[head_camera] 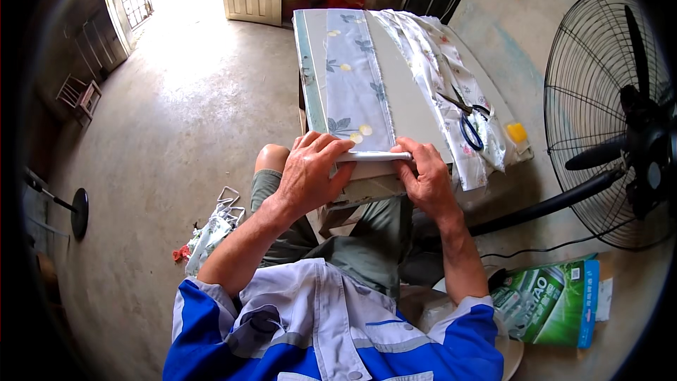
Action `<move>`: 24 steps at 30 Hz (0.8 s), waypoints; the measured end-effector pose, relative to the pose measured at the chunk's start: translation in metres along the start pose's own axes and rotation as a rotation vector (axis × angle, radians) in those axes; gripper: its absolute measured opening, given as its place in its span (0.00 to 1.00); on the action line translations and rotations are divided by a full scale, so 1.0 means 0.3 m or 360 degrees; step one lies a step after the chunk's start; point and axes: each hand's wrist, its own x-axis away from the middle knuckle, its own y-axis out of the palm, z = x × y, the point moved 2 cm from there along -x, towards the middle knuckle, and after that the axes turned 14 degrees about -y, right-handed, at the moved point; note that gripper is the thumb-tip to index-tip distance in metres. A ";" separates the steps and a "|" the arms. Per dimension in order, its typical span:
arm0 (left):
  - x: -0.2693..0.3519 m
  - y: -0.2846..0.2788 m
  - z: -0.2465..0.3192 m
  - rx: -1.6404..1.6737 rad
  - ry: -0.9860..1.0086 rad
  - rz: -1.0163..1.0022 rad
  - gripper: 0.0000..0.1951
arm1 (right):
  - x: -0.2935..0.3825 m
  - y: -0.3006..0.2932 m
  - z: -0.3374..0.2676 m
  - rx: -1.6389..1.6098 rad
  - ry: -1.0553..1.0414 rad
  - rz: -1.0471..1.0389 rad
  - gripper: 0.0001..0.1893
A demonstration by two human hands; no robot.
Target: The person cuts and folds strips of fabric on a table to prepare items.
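A long strip of pale grey cloth (pixel 351 76) with leaves and yellow fruit lies lengthwise on a small table (pixel 415 108). Across its near end is a slim white roll (pixel 374 156); whether this is rolled cloth or has a rod inside, I cannot tell. My left hand (pixel 316 169) pinches the roll's left end between thumb and fingers. Its right end is gripped the same way by my right hand (pixel 429 173), close to the table's front edge. Scissors with dark blue handles (pixel 468 129) rest right of that hand, on flower-printed cloth strips (pixel 436 63).
A yellow block (pixel 517 132) sits on the table's right corner. Close on the right stands a large black fan (pixel 629 116), its cord on the floor. Below it is a green printed box (pixel 550 301). Cloth scraps (pixel 214 233) lie by my left knee. A wooden chair (pixel 80 98) stands far left.
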 end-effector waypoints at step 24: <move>-0.041 0.041 -0.056 -0.0078 -0.0493 0.0143 0.28 | -0.042 0.099 0.072 0.0087 0.0357 0.0242 0.29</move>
